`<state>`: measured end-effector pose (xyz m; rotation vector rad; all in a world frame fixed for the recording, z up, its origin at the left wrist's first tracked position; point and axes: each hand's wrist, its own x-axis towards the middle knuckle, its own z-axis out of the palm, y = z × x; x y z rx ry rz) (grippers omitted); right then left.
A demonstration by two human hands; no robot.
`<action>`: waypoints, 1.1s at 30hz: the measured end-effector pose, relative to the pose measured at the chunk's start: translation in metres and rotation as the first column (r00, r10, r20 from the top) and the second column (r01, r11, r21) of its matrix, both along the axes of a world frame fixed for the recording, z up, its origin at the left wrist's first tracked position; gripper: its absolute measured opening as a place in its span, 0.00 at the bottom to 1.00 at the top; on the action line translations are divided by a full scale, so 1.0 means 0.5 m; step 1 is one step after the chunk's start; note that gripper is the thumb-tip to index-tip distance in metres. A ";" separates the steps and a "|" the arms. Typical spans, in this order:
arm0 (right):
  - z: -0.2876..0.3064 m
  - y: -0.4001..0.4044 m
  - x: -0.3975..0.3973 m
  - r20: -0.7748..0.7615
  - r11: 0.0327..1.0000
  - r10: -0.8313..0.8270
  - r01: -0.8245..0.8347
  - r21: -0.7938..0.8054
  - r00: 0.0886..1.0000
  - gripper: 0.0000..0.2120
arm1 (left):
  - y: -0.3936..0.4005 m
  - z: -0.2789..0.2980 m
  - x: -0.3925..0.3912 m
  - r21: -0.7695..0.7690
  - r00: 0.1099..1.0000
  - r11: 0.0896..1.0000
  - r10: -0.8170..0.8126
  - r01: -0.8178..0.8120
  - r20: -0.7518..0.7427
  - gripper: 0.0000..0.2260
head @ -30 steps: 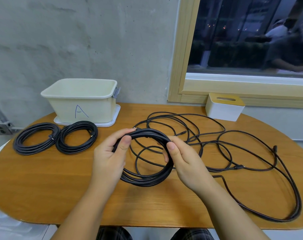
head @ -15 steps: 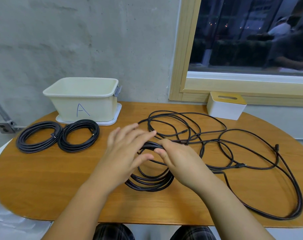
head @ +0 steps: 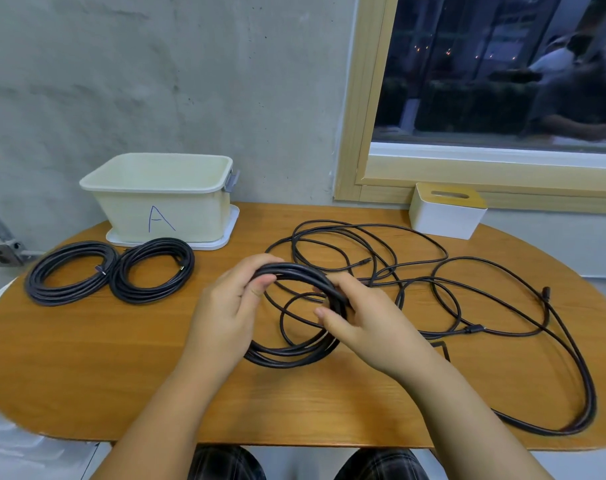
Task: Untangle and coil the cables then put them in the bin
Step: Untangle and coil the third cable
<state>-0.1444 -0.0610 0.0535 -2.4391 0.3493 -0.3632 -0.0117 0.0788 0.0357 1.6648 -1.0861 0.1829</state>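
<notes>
Over table [head: 87, 358], both hands grip coil [head: 294, 351].

Two coiled cables [head: 109, 273] are lying left of your hands, before the bin [head: 163, 199]. Loose cable [head: 468, 306] is sprawling right.

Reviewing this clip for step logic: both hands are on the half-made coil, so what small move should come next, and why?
Probably draw in another loop of the loose cable and lay it onto the coil. Left hand and right hand both grip the coil, but much cable sprawls uncoiled on the table to its right. The bin waits; two finished coils lie before it.
</notes>
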 end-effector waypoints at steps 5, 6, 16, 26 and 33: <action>-0.008 0.002 -0.003 0.036 0.997 0.011 -0.013 0.079 0.999 0.11 | 0.000 0.000 -0.001 -0.069 0.978 0.997 0.008 -0.022 -0.208 0.09; -0.008 0.002 -0.003 0.050 0.997 0.014 -0.018 0.079 0.999 0.10 | -0.002 -0.003 0.000 -0.067 0.972 0.997 0.009 -0.025 -0.234 0.09; -0.001 0.006 0.002 -0.083 0.981 -0.023 0.006 -0.194 0.996 0.17 | 0.011 -0.018 0.021 0.392 0.996 0.917 -0.049 0.077 -0.080 0.07; 0.008 0.019 0.006 -0.036 0.983 0.043 -0.049 -0.175 0.998 0.16 | 0.001 -0.009 0.004 0.270 0.984 0.960 -0.113 0.073 0.137 0.17; 0.000 -0.001 -0.013 -0.028 0.997 -0.026 0.024 -0.072 0.999 0.11 | 0.021 0.007 0.014 0.024 0.999 0.999 0.046 -0.046 -0.005 0.07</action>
